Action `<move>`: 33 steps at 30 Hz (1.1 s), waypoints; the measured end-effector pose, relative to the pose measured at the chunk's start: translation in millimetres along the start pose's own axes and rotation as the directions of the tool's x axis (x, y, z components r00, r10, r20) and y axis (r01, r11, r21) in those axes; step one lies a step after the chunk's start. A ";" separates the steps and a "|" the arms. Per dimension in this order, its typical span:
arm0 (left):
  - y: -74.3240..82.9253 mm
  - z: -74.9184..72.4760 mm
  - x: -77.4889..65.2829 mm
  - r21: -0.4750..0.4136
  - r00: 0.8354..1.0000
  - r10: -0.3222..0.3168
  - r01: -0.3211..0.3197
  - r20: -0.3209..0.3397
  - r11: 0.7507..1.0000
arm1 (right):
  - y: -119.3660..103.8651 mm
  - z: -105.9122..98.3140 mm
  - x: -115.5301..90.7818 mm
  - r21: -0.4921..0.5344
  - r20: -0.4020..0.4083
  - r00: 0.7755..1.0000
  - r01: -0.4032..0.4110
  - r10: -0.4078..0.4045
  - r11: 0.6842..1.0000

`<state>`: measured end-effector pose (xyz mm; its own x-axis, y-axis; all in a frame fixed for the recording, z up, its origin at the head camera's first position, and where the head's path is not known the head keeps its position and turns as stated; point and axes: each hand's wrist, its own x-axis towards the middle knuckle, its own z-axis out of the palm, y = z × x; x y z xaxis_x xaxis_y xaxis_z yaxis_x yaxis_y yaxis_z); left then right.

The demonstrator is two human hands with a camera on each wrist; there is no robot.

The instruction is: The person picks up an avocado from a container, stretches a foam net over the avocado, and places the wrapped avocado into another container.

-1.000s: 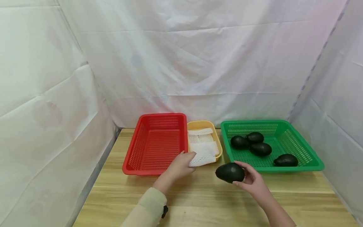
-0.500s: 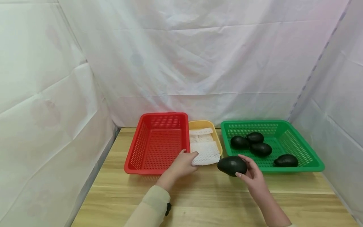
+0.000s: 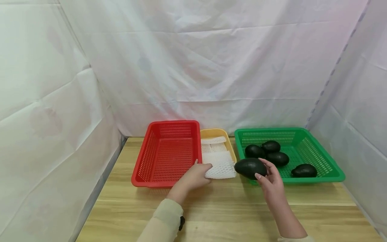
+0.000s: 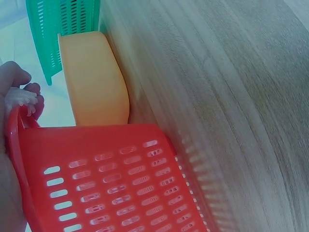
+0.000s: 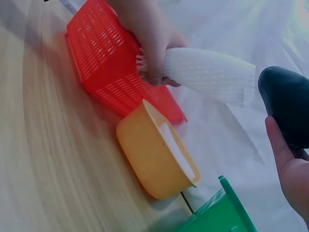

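My left hand (image 3: 198, 174) pinches a white foam net sleeve (image 3: 222, 166) by its left end, beside the red basket's near right corner. In the right wrist view the sleeve (image 5: 212, 75) stretches out from the fingers, with its far end facing the avocado. My right hand (image 3: 272, 181) holds a dark avocado (image 3: 250, 168) between thumb and fingers, its narrow end pointing left at the sleeve's opening. Both are held up above the yellow bin (image 5: 149, 154). In the left wrist view only part of the left hand (image 4: 14, 92) shows at the left edge.
A red basket (image 3: 143, 168) stands on the left of the wooden table (image 3: 217, 215). The yellow bin with more foam nets sits between it and a green basket (image 3: 329, 179), which holds several avocados (image 3: 277, 159). White cloth (image 3: 196, 67) hangs behind and at both sides.
My right hand has moved the avocado up and slightly right, to the sleeve's right end. The left hand has shifted a little right, and the sleeve now looks wider at that end.
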<state>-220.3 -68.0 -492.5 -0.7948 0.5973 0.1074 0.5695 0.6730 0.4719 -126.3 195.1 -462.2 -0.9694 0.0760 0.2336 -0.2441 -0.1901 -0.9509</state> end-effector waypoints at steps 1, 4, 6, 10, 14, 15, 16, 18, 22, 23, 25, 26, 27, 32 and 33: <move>0.0 -0.1 0.2 -0.003 1.000 0.001 -0.001 -0.003 1.000 | -1.0 0.4 0.6 -0.013 0.002 1.000 -0.008 0.008 1.000; -0.1 -0.2 0.4 -0.013 1.000 0.001 -0.001 -0.004 1.000 | -3.1 2.3 2.3 -0.035 -0.005 0.999 -0.034 0.034 0.999; -0.6 -0.3 -0.2 -0.018 1.000 -0.001 0.001 -0.004 1.000 | -3.5 4.4 3.1 -0.056 -0.018 0.999 -0.050 0.049 0.997; -0.9 -0.4 -0.2 -0.011 1.000 -0.009 0.009 -0.002 1.000 | -3.8 9.5 5.1 -0.109 -0.052 0.996 -0.084 0.079 0.990; 0.3 -0.6 0.4 -0.007 1.000 -0.017 0.017 0.010 1.000 | -4.1 14.5 7.0 -0.160 -0.066 0.993 -0.110 0.100 0.981; 0.7 -0.7 0.4 -0.011 1.000 -0.018 0.019 0.013 1.000 | -4.4 15.5 7.5 -0.171 -0.068 0.992 -0.114 0.104 0.979; 1.0 -0.7 0.5 -0.012 1.000 -0.018 0.019 0.015 1.000 | -4.7 16.4 8.0 -0.178 -0.070 0.992 -0.117 0.106 0.977; 1.1 -0.9 0.4 -0.016 1.000 -0.020 0.021 0.017 1.000 | -5.1 17.9 9.3 -0.185 -0.070 0.991 -0.124 0.113 0.975; 2.4 -1.3 1.1 -0.017 1.000 -0.023 0.024 0.013 1.000 | -6.3 19.3 11.1 -0.204 -0.074 0.989 -0.143 0.131 0.968; 2.4 -1.3 1.0 -0.015 1.000 -0.023 0.023 0.013 1.000 | -6.5 19.8 11.4 -0.204 -0.074 0.988 -0.147 0.134 0.968; 2.4 -1.2 1.2 -0.012 1.000 -0.024 0.024 0.012 1.000 | -6.3 20.9 11.9 -0.210 -0.071 0.988 -0.149 0.137 0.966; 2.3 -1.0 1.3 -0.012 1.000 -0.023 0.024 0.011 1.000 | -6.0 21.7 12.2 -0.220 -0.068 0.989 -0.145 0.133 0.965; 2.2 -0.9 1.3 -0.011 1.000 -0.023 0.023 0.010 1.000 | -5.6 22.6 12.8 -0.228 -0.063 0.990 -0.137 0.126 0.964; 2.5 -1.0 1.6 -0.009 1.000 -0.015 0.015 0.010 1.000 | -1.9 26.7 15.0 -0.264 -0.039 0.996 -0.085 0.077 0.961; 2.6 -1.2 1.6 -0.009 1.000 -0.014 0.014 0.011 1.000 | -1.1 27.5 15.2 -0.272 -0.037 0.997 -0.077 0.069 0.959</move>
<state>-220.3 -65.8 -490.0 -0.8001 0.5929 0.0911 0.5565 0.6771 0.4815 -141.5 169.6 -452.0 -0.9822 0.0989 0.1595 -0.1522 0.0779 -0.9853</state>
